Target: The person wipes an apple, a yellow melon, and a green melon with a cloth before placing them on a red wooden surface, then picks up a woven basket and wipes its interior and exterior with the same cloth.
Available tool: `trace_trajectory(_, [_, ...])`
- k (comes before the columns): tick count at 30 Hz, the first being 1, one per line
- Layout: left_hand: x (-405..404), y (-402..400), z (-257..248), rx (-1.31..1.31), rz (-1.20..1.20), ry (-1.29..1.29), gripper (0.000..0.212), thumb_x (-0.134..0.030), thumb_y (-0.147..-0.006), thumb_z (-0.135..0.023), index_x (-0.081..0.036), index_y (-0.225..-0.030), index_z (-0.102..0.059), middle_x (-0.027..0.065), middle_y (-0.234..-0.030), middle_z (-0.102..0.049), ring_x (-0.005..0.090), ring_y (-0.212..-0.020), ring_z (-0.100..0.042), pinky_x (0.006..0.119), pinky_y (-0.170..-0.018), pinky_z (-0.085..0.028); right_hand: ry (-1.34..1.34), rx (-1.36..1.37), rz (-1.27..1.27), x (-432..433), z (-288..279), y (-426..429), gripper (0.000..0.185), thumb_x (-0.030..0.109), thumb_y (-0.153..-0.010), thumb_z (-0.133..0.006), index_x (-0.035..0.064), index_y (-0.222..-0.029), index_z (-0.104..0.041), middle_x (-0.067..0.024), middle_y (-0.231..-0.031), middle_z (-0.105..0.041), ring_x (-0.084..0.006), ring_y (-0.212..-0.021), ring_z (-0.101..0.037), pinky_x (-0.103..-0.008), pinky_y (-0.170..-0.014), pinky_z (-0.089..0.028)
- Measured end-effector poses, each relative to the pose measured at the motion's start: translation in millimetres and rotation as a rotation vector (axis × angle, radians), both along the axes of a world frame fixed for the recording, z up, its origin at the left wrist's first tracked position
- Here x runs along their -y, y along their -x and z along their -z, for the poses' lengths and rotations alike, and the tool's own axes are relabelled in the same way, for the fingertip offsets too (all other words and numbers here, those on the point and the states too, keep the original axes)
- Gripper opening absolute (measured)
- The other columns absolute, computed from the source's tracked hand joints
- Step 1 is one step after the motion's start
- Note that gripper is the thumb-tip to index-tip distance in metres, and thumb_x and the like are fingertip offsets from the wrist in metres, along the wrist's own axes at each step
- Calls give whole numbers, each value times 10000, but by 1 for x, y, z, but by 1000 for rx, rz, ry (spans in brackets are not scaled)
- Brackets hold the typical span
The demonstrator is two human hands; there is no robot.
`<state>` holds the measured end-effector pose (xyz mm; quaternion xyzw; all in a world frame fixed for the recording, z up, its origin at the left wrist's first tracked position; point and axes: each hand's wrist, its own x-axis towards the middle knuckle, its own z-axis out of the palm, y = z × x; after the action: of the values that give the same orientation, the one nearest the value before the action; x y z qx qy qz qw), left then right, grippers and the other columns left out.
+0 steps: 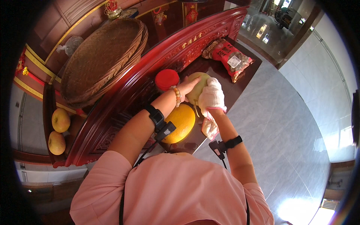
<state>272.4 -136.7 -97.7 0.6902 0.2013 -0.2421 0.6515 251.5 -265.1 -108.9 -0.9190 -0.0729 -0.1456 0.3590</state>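
Observation:
A pale green melon with a dry stem rests on the dark wooden ledge. My left hand, with a beaded bracelet at its wrist, holds the melon's left side, thumb and fingers spread on the rind. White cloth with a pink edge covers my right hand, which presses it against the melon's right side. Its fingers are hidden under the fabric, and a loose end hangs below. Closer to me, a yellow melon lies partly behind my left forearm. Just left of my left hand stands a red-lidded jar.
A red packaged bag lies farther along the ledge. Behind the carved red panel, a large woven basket leans on a higher surface. Two apples sit at the left. Grey tiled floor spreads to the right.

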Motion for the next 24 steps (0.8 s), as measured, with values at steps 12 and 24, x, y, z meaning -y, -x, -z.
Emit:
trace_trajectory(12, [-11, 23, -31, 214, 44, 491, 588, -248, -821, -576, -72, -1301, -286, 115, -1255, -431, 215, -1159, -421, 373, -934, -367, -1360, -370, -4, 47, -22, 16, 236, 184, -872, -472, 97, -1088, -509, 13, -1018, -524, -120, -926, -505, -260, -827, -393])
trace_trajectory(24, [-67, 101, -114, 547, -55, 295, 617, -387, -872, -492, -66, -1343, -256, 183, -1272, -418, 260, -1132, -452, 386, -924, -385, -1026, -282, -551, 110, -64, 62, 406, 197, -807, -520, -34, -1136, -466, -123, -1138, -513, -212, -1054, -483, -317, -909, -394])
